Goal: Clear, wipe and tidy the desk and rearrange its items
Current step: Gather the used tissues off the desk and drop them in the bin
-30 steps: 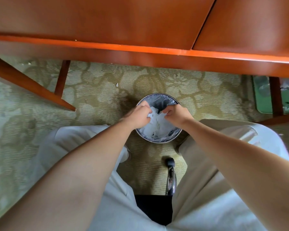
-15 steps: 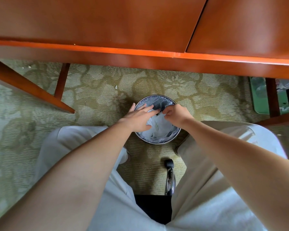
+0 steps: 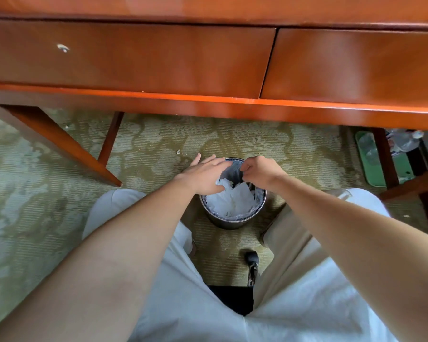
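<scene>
Underneath the desk (image 3: 208, 58), viewed from above, seated position:

1. wastebasket (image 3: 232, 222): round, dark metal, upright on the patterned carpet (image 3: 47, 193), between the knees, just nearer than the desk's front edge. Fitted with a thin plastic liner (image 3: 258, 198); crumpled white paper (image 3: 232, 203) heaped inside.

2. left hand (image 3: 205, 175): palm down, fingers straight and close together, thumb spread. Laid over the far left rim of the wastebasket, fingertips reaching across the opening. Nothing gripped.

3. right hand (image 3: 260, 171): over the far right rim, fingers curled under, tips drawn toward the thumb at the liner's edge. Pinching the liner or holding nothing: cannot tell.

4. desk: reddish-brown wood, two drawer fronts side by side, small pale knob (image 3: 63, 48) on the left front. Slanted legs at left and right.

5. chair caster (image 3: 252, 257): black, on the carpet on the near side of the wastebasket, between legs in pale trousers (image 3: 158, 280).

6. green tray (image 3: 371, 164): flat on the floor at far right, partly behind a desk leg. Clear plastic bottle (image 3: 405, 143) just beside it.

7. pale crumb (image 3: 178, 151): on the carpet, just beyond the left hand.
</scene>
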The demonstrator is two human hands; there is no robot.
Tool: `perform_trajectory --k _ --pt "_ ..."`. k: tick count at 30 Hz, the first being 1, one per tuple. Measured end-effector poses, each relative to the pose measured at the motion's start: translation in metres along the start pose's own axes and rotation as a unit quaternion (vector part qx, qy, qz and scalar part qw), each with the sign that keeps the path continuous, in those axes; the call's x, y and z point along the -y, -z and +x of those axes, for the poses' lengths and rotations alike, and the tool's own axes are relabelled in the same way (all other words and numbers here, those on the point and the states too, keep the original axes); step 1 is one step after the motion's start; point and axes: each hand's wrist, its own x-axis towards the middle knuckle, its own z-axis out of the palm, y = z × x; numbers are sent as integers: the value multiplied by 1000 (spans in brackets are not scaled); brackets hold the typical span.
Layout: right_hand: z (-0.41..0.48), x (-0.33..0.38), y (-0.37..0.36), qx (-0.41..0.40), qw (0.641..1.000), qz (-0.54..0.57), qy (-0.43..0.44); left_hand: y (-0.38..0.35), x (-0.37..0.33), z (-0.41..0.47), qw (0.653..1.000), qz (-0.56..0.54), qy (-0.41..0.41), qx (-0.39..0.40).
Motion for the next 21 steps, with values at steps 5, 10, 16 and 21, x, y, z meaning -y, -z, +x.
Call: perform_trajectory --k 5,10,16,21 --pt "-40 23 27 -37 998 -43 40 32 -16 -40 999 24 5 -44" --pt "-82 42 59 -74 993 -59 71 64 -33 -80 995 46 7 -86" --pt "-132 69 109 -118 982 -80 125 118 -50 -128 987 80 0 -136" --pt "-161 93 164 -168 972 -81 141 182 -62 -158 977 95 -17 -191"
